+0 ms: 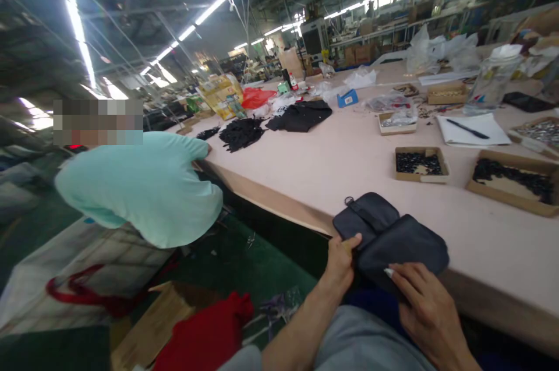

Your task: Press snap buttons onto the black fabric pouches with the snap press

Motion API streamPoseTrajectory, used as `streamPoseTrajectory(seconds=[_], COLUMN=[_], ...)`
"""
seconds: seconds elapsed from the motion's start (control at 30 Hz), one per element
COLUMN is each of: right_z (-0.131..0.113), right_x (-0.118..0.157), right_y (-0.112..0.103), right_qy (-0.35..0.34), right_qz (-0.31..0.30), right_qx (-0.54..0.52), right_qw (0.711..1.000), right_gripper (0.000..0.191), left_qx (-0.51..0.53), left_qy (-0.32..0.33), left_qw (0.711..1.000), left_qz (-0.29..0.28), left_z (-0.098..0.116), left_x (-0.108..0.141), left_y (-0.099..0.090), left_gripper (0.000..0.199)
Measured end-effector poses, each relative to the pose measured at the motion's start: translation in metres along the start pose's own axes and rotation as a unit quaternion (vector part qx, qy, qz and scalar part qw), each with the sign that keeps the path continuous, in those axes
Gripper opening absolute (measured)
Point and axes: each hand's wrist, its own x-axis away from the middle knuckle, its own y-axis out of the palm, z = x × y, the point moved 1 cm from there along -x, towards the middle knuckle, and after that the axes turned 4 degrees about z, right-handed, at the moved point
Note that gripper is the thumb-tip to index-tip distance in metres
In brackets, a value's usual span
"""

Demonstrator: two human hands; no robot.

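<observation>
A dark pouch (404, 248), seemingly in two flat padded parts with a small ring at its far left corner, lies across the table's near edge. My left hand (341, 260) grips its left edge, thumb on top. Over the near side of the pouch is my right hand (425, 295), its fingers closed on a small white item (389, 272) that is too small to name. The underside of the pouch is hidden.
Boxes of small black parts (418, 164) stand on the pink table (345, 164), beside paper (474, 129) with a pen. A person in a pale green shirt (144, 184) leans at the left. Below are a cardboard box (151, 324) and red cloth (205, 333).
</observation>
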Motion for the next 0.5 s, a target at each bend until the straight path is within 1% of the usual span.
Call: streamPoseTrajectory(seconds=[0.07, 0.17, 0.23, 0.3, 0.37, 0.4, 0.5], right_z=[-0.005, -0.010, -0.014, -0.018, -0.020, -0.019, -0.009], right_x=[0.005, 0.011, 0.011, 0.007, 0.000, -0.005, -0.023], right_y=[-0.003, -0.007, -0.013, -0.025, -0.043, -0.052, -0.073], right_qy=[0.000, 0.008, 0.025, 0.030, 0.052, 0.082, 0.223], right_qz=[-0.016, -0.028, -0.039, -0.044, -0.023, 0.002, 0.097], right_qx=[-0.007, -0.016, -0.033, -0.078, -0.137, -0.159, -0.165], right_qw=[1.000, 0.999, 0.998, 0.996, 0.989, 0.984, 0.956], right_gripper=[0.059, 0.057, 0.051, 0.040, 0.032, 0.031, 0.033], left_qx=[-0.008, -0.018, -0.033, -0.064, -0.106, -0.128, -0.187], left_qy=[-0.002, 0.015, 0.043, 0.081, 0.115, 0.127, 0.146], left_qw=[1.000, 0.999, 0.998, 0.992, 0.981, 0.974, 0.951], left_qz=[-0.011, -0.029, -0.045, -0.071, -0.113, -0.137, -0.197], left_z=[-0.004, -0.011, -0.014, -0.012, -0.007, -0.004, 0.008], left_x=[0.005, 0.008, 0.007, 0.005, 0.004, 0.005, 0.016], left_y=[0.004, 0.004, 0.002, 0.000, 0.000, 0.001, 0.013], left_gripper=[0.053, 0.053, 0.049, 0.045, 0.043, 0.042, 0.041])
